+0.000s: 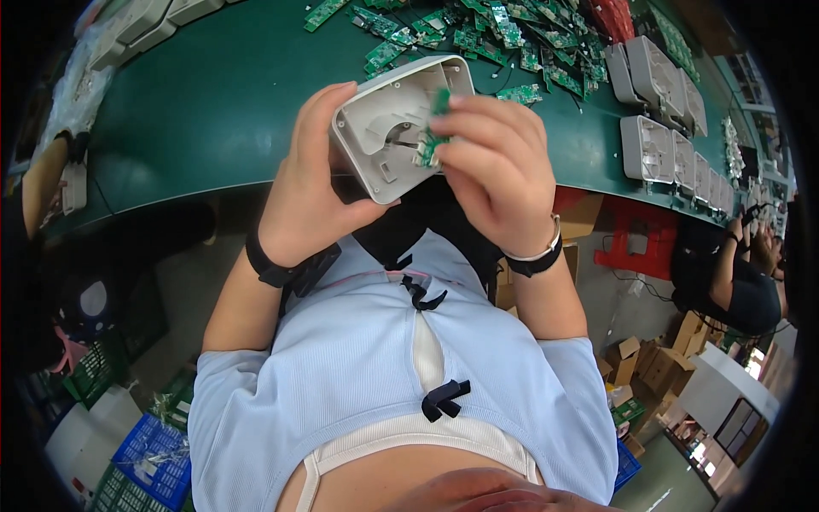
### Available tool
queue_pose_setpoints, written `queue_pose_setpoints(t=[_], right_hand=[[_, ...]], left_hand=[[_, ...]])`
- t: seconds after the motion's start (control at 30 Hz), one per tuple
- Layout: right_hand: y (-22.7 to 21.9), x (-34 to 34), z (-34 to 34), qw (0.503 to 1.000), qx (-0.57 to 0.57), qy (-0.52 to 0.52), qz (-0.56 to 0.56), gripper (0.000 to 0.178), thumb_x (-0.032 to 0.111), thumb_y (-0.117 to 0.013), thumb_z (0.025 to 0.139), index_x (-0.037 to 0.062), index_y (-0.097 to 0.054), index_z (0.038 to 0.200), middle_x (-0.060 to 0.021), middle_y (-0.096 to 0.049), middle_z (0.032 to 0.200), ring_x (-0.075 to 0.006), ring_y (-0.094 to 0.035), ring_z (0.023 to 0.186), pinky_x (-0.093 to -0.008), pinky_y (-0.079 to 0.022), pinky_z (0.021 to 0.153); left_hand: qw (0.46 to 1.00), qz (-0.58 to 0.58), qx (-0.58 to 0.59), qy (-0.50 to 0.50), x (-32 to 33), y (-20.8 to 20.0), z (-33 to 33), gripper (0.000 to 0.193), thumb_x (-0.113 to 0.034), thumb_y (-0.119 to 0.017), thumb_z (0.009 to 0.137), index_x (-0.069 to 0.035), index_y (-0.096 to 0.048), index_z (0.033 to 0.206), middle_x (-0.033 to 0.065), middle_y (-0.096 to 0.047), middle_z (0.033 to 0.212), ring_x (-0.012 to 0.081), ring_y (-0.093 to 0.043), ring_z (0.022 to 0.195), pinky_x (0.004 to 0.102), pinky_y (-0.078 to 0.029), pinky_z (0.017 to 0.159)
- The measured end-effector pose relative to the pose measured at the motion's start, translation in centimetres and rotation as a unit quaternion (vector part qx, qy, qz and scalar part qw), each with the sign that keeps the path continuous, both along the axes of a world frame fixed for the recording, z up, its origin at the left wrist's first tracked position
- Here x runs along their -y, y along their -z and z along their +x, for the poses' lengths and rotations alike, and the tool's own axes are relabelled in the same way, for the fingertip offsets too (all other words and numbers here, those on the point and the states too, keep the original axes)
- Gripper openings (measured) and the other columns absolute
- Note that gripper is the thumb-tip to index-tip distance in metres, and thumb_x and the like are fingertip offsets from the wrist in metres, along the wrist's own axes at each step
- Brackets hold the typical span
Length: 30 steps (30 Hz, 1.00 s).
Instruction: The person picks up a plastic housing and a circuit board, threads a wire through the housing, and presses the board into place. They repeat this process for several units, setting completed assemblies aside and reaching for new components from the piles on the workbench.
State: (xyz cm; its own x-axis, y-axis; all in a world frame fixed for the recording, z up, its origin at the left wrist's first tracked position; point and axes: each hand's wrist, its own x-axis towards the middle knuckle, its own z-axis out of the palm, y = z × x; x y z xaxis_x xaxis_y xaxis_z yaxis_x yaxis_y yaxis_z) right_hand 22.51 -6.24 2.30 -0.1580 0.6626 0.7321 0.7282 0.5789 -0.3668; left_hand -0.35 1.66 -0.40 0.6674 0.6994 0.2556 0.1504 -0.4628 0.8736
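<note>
My left hand [303, 175] is wrapped round the left side of a light grey plastic housing [363, 111], tilted with its open inside facing me. Inside it are screw posts, a round opening and a dark wire. A small green circuit board [429, 147] is pinched in the fingers of my right hand [499, 162], over the right part of the housing. My fingers cover part of the board, and it is slightly blurred. Whether the board touches the housing I cannot tell.
A pile of green circuit boards [512, 38] with wires lies at the back of the green table [205, 102]. More grey housings [653, 149] stand in rows at right, others [141, 21] at far left. People sit on both sides; a red stool [636, 243] and cardboard boxes [665, 371] stand below.
</note>
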Motion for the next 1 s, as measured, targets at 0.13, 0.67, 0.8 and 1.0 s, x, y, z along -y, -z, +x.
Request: queue_pose_setpoints(t=[0.13,0.67,0.8,1.0], right_hand=[[-0.8,2.2,-1.0,0.993,0.116,0.030,0.005,0.025,0.002,-0.079,0.075,0.0090,-0.071,0.098,-0.0057,-0.072,0.106,-0.0267,-0.068,0.096,-0.0396,-0.050,0.091],[1.3,2.0,-2.3,0.990,-0.048,0.015,-0.130,0.020,0.011,-0.082,0.076,0.0087,-0.071,0.093,-0.0054,-0.071,0.105,-0.0270,-0.064,0.093,-0.0388,-0.046,0.082],[0.1,1.3,-2.7,0.982,0.001,0.039,-0.187,0.018,0.010,-0.082,0.076,0.0089,-0.072,0.091,-0.0029,-0.071,0.101,-0.0252,-0.064,0.092,-0.0382,-0.046,0.081],[0.1,0.5,-1.9,0.981,0.120,-0.038,-0.145,0.020,0.011,-0.080,0.075,0.0120,-0.074,0.094,0.0029,-0.071,0.097,-0.0202,-0.065,0.091,-0.0352,-0.044,0.078]], left_hand=[[1.000,-0.009,-0.005,-0.013,-0.1,0.1,-0.2,0.115,-0.005,-0.094,0.067,-0.008,-0.024,0.157,0.0155,-0.044,0.152,0.0264,-0.066,0.120,0.0375,-0.061,0.094],[0.997,-0.063,-0.013,-0.048,-0.5,-0.2,-0.5,0.117,-0.009,-0.099,0.062,-0.009,-0.028,0.155,0.0143,-0.059,0.127,0.0151,-0.069,0.069,0.0279,-0.056,0.058],[0.995,-0.090,-0.023,-0.034,-0.1,0.0,-1.0,0.116,-0.009,-0.098,0.063,-0.009,-0.028,0.156,0.0129,-0.062,0.121,0.0147,-0.069,0.069,0.0277,-0.056,0.060],[0.983,-0.183,-0.019,-0.018,-0.4,-1.3,-1.8,0.112,-0.009,-0.097,0.066,-0.009,-0.030,0.156,0.0114,-0.062,0.122,0.0138,-0.068,0.072,0.0286,-0.056,0.064]])
